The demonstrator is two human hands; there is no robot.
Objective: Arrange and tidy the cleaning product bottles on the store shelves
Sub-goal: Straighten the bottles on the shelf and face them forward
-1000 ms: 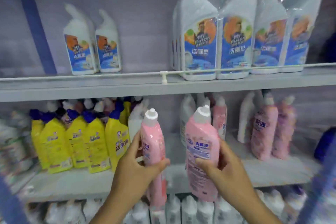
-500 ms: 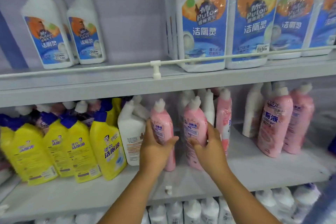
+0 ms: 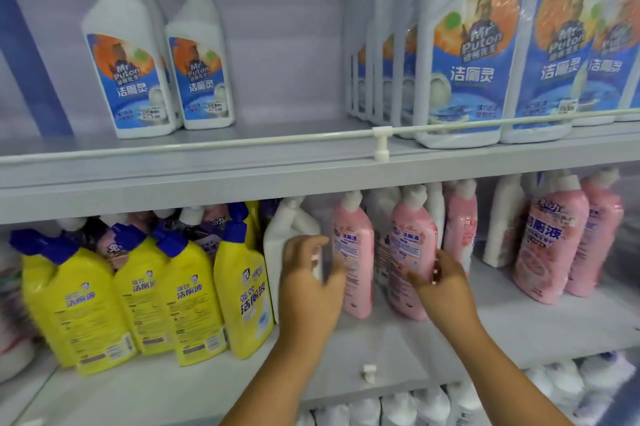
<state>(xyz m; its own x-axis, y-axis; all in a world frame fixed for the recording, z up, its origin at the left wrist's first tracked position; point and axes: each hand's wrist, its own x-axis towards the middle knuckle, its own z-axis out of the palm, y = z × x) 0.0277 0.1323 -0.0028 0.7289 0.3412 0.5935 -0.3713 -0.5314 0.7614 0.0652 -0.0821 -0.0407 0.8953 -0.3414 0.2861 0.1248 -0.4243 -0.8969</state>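
Observation:
Two pink bottles stand upright side by side on the middle shelf. My left hand is blurred at the left flank of the left pink bottle; its fingers are loosely curved, with a thin gap to the bottle. My right hand holds the lower right side of the right pink bottle, thumb across the front. A white bottle stands just left of my left hand, and several yellow bottles with blue caps fill the shelf's left part.
More pink bottles and white ones stand at the right of the middle shelf. On the upper shelf, behind a white rail, stand white blue-labelled bottles and wrapped packs. A small white clip sits at the shelf's front edge. White bottles fill the shelf below.
Both pink bottles went from held in the air to standing on the middle shelf. My left hand has loosened off its bottle. The view has moved closer and tilted up.

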